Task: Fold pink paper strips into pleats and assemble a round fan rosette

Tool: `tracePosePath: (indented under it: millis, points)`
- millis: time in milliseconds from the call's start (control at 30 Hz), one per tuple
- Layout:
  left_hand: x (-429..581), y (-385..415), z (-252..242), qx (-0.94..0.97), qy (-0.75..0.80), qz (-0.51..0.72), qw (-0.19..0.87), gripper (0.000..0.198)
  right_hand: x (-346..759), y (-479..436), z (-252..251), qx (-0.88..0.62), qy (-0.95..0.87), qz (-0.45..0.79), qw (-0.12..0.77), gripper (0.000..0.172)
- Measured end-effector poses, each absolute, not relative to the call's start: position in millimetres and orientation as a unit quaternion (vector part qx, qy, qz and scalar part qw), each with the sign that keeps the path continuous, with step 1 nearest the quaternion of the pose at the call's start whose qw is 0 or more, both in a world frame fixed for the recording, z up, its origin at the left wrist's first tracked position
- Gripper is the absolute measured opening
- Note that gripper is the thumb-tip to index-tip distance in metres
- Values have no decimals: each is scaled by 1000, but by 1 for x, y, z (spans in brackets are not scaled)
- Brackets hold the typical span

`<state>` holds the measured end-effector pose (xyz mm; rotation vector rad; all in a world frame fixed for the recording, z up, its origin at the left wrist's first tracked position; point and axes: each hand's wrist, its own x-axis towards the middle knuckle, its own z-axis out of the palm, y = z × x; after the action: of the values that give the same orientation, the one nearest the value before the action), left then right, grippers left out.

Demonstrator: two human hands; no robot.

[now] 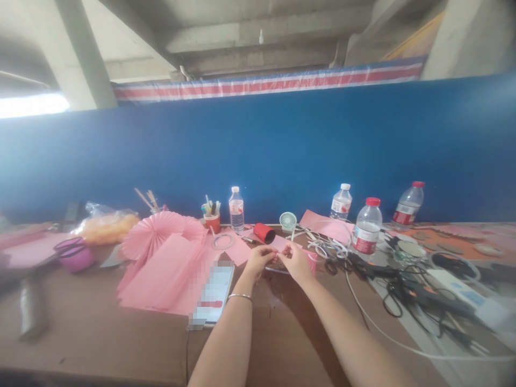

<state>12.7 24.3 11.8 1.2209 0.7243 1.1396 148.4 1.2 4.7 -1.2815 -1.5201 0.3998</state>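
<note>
My left hand (261, 262) and my right hand (295, 262) meet fingertip to fingertip over the middle of the table. Both are pinched closed; whatever sits between the fingers is too small to make out. Just beyond them a red cylinder (264, 233) lies on its side. Pink paper (237, 250) lies flat behind my left hand, and a pink pleated piece (312, 261) is beside my right hand. A phone (217, 293) with a lit screen rests left of my left forearm, which wears a silver bangle (241, 296).
Pink sheets (161, 274) and a folded paper fan (155, 236) cover the left side. A pen cup (212, 222), a small bottle (237, 209) and a mini fan (287, 221) stand at the back. Right, larger bottles (366, 231) stand near tangled cables (403, 290). A blue partition (258, 150) rises behind.
</note>
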Motion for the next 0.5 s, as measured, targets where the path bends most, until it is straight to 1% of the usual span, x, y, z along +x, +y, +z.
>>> tracePosePath:
  millis: [167, 333, 400, 500]
  points:
    - [14, 24, 15, 582, 348, 494, 544, 24, 147, -4, 12, -557, -628, 158, 521, 9]
    - [11, 34, 5, 586, 433, 527, 438, 21, 144, -3, 12, -533, -627, 216, 525, 17]
    - [10, 37, 3, 586, 436, 539, 420, 19, 143, -1, 9, -541, -618, 217, 528, 20]
    - [9, 37, 6, 575, 424, 564, 414, 14, 143, 1, 7, -584, -596, 176, 522, 24]
